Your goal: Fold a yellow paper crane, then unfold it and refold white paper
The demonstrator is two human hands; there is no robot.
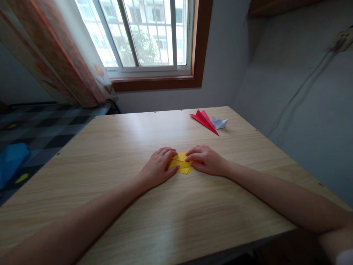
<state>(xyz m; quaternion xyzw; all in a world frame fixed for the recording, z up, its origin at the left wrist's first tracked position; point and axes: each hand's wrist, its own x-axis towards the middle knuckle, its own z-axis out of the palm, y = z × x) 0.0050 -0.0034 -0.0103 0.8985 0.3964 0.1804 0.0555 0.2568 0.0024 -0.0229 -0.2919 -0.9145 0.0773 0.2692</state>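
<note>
A small folded yellow paper (182,163) lies flat on the wooden table (116,154), near its middle. My left hand (158,167) rests palm down on the paper's left side, fingers pressing it. My right hand (205,159) lies on its right side, fingertips pinching or pressing a fold. Most of the paper is hidden under both hands.
A red folded paper plane (204,120) and a small white folded paper (220,123) sit at the table's far right. Grey walls close in the far and right sides. A window (143,33) and curtain (63,55) are behind; a checkered bed (35,129) lies left.
</note>
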